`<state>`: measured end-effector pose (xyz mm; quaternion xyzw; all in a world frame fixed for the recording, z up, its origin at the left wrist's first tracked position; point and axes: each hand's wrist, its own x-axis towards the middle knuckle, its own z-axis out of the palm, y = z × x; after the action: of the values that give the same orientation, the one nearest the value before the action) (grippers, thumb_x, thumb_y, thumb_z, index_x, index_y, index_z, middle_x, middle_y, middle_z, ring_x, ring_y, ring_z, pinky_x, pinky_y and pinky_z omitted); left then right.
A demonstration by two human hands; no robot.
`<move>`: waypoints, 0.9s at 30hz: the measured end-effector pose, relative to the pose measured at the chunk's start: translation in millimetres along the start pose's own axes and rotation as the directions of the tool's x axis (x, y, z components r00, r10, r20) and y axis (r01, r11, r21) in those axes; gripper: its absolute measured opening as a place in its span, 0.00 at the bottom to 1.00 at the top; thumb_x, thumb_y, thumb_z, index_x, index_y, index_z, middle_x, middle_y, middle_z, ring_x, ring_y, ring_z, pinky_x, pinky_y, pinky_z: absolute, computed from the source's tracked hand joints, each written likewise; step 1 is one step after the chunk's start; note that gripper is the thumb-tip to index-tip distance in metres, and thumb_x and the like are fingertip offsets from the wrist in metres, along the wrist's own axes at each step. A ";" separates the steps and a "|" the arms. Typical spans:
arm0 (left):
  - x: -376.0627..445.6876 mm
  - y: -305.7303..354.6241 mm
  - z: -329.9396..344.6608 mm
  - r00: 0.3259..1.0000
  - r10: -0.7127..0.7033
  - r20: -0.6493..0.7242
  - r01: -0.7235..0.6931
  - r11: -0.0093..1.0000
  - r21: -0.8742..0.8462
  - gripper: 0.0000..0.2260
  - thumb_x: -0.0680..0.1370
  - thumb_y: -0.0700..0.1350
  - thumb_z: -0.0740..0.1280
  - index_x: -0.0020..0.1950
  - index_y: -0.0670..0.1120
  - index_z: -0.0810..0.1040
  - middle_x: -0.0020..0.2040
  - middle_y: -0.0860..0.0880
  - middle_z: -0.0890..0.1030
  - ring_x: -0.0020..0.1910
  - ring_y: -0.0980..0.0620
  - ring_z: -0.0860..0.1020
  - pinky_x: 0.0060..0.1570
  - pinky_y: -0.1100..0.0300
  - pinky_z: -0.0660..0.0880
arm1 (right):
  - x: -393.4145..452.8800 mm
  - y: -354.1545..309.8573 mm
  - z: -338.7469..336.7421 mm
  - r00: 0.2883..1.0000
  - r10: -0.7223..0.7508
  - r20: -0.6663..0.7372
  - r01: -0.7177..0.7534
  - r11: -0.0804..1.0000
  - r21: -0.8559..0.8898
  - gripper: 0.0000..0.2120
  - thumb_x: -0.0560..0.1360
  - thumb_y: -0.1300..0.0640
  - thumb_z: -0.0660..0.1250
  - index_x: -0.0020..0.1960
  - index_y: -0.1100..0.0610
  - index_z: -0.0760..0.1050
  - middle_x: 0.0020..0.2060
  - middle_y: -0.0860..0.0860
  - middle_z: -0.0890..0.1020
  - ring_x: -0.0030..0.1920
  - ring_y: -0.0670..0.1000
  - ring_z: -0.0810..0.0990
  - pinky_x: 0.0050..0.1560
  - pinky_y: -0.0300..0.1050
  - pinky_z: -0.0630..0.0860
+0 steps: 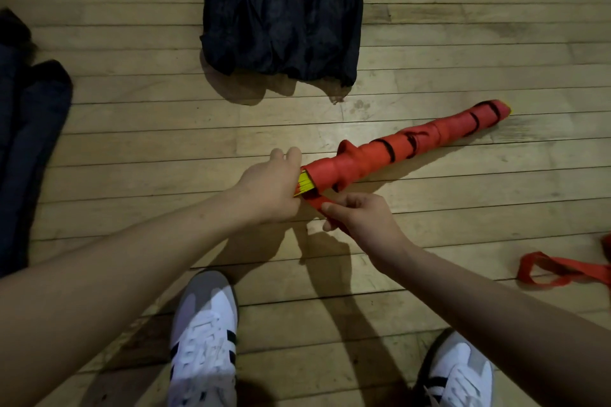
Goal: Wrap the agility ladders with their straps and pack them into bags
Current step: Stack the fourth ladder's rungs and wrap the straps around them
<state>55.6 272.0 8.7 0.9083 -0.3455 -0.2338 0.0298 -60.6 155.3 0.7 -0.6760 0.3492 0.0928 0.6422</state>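
Long red bundle (406, 142) on the wooden floor (132, 129), stretching away from both hands, up and to the right. Round like a fat stick, lumpy in spots. Wrapped in smooth red strap, with thin black stripes crossing it. Yellow flat ends (305, 182) poking out at the near tip, stacked tight like slats.

Left hand (269, 190) right at that near tip, fingers curled around the yellow ends, knuckles up. Right hand (358, 220) just beside it, a bit nearer the body, pinching the loose red strap end (319, 203) between thumb and fingers. Hands close together, almost touching, each one clamped on its own part of the bundle.

Past the hands, farther out: dark bags (281, 16), soft and wrinkly, thin cloth, lying flat side by side, with their bottom edges toward the bundle. Far off to the left of the left hand: more dark cloth (29, 129), floppy, in long folds.

To the right of the right hand, well apart: a loose red strap (562, 269), flat like ribbon, lying in a loop.

Below the arms: two white shoes (203, 340) with black stripes and white laces, grey at the toes. Floor made of long pale boards, a little shiny, with dark lines between them.
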 end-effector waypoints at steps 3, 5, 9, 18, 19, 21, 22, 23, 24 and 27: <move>-0.5 1.6 9.4 0.998 -0.055 -0.020 0.055 0.998 0.017 0.24 0.74 0.44 0.68 0.63 0.45 0.58 0.46 0.46 0.74 0.39 0.47 0.75 0.34 0.56 0.71 | -4.7 1.6 0.8 1.000 -0.010 -0.003 0.010 1.000 -0.008 0.08 0.75 0.61 0.69 0.38 0.62 0.79 0.28 0.52 0.81 0.27 0.40 0.75 0.37 0.35 0.71; 0.3 -1.7 15.0 0.999 -0.023 -0.039 0.024 0.999 0.030 0.24 0.75 0.45 0.68 0.64 0.45 0.57 0.49 0.45 0.75 0.40 0.46 0.75 0.38 0.54 0.74 | -6.3 1.1 0.7 0.999 -0.039 -0.014 0.039 0.999 -0.021 0.08 0.75 0.60 0.69 0.39 0.62 0.80 0.28 0.52 0.81 0.28 0.39 0.75 0.36 0.34 0.70; 1.0 -6.9 18.4 1.000 0.018 0.004 -0.018 1.000 0.005 0.30 0.74 0.58 0.68 0.66 0.44 0.58 0.53 0.43 0.73 0.49 0.44 0.76 0.48 0.52 0.75 | -4.1 -3.6 -3.3 0.990 -0.132 -0.044 0.133 0.991 0.024 0.08 0.75 0.61 0.69 0.42 0.65 0.81 0.29 0.51 0.82 0.33 0.43 0.79 0.40 0.32 0.74; -4.4 -9.7 2.8 0.991 0.010 -0.135 -0.019 0.998 -0.064 0.21 0.73 0.58 0.69 0.57 0.45 0.70 0.49 0.49 0.73 0.46 0.50 0.72 0.44 0.56 0.72 | 2.0 -5.3 1.1 0.934 -0.353 -0.050 0.351 0.935 -0.042 0.06 0.76 0.58 0.69 0.52 0.53 0.82 0.47 0.47 0.83 0.52 0.48 0.80 0.56 0.42 0.74; -4.5 -10.5 1.3 0.990 -0.001 -0.139 -0.012 0.996 -0.090 0.20 0.73 0.58 0.69 0.55 0.46 0.69 0.48 0.49 0.73 0.45 0.50 0.72 0.44 0.56 0.72 | 2.8 -3.1 1.5 0.919 -0.391 -0.042 0.383 0.914 -0.137 0.07 0.76 0.56 0.69 0.53 0.52 0.82 0.49 0.45 0.82 0.55 0.49 0.77 0.58 0.43 0.72; -3.3 -11.9 0.0 0.991 -0.020 -0.131 0.005 0.993 -0.117 0.19 0.72 0.57 0.70 0.51 0.48 0.67 0.48 0.48 0.73 0.45 0.49 0.72 0.42 0.55 0.72 | 0.4 2.4 0.4 0.898 -0.441 0.008 0.421 0.852 -0.309 0.13 0.74 0.49 0.70 0.58 0.50 0.79 0.54 0.42 0.77 0.58 0.47 0.71 0.59 0.41 0.66; -2.9 -12.1 0.0 0.992 -0.023 -0.126 0.008 0.993 -0.117 0.19 0.72 0.57 0.71 0.50 0.48 0.66 0.48 0.48 0.73 0.45 0.49 0.72 0.42 0.55 0.72 | -1.6 5.1 -0.7 0.881 -0.471 0.042 0.450 0.808 -0.381 0.18 0.73 0.45 0.68 0.61 0.50 0.77 0.55 0.41 0.74 0.59 0.46 0.68 0.59 0.40 0.65; -3.2 -12.9 0.9 0.992 -0.021 -0.122 0.006 0.993 -0.121 0.20 0.71 0.57 0.72 0.50 0.49 0.65 0.48 0.49 0.73 0.45 0.50 0.72 0.42 0.55 0.72 | -3.3 7.3 -1.7 0.857 -0.510 0.080 0.487 0.750 -0.448 0.23 0.72 0.43 0.66 0.64 0.50 0.75 0.57 0.42 0.72 0.59 0.46 0.66 0.58 0.38 0.63; -3.8 -14.2 2.2 0.993 -0.019 -0.115 0.003 0.991 -0.135 0.21 0.70 0.58 0.72 0.49 0.49 0.65 0.48 0.49 0.72 0.45 0.50 0.72 0.42 0.55 0.72 | -4.1 8.9 -2.2 0.830 -0.546 0.117 0.521 0.683 -0.511 0.26 0.71 0.43 0.63 0.67 0.50 0.73 0.60 0.43 0.70 0.59 0.46 0.65 0.57 0.37 0.62; -7.5 -16.5 6.8 0.997 -0.003 -0.081 -0.013 0.981 -0.195 0.23 0.68 0.59 0.74 0.50 0.49 0.66 0.48 0.50 0.71 0.46 0.51 0.71 0.41 0.57 0.70 | 3.3 13.7 -5.5 0.758 -0.624 0.190 0.557 0.468 -0.686 0.29 0.69 0.51 0.62 0.70 0.52 0.70 0.64 0.49 0.71 0.62 0.50 0.64 0.53 0.41 0.56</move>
<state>57.8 290.0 2.1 0.9089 -0.3215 -0.2296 0.1335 -68.0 149.9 -11.3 -0.9491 0.0580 -0.0377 0.3072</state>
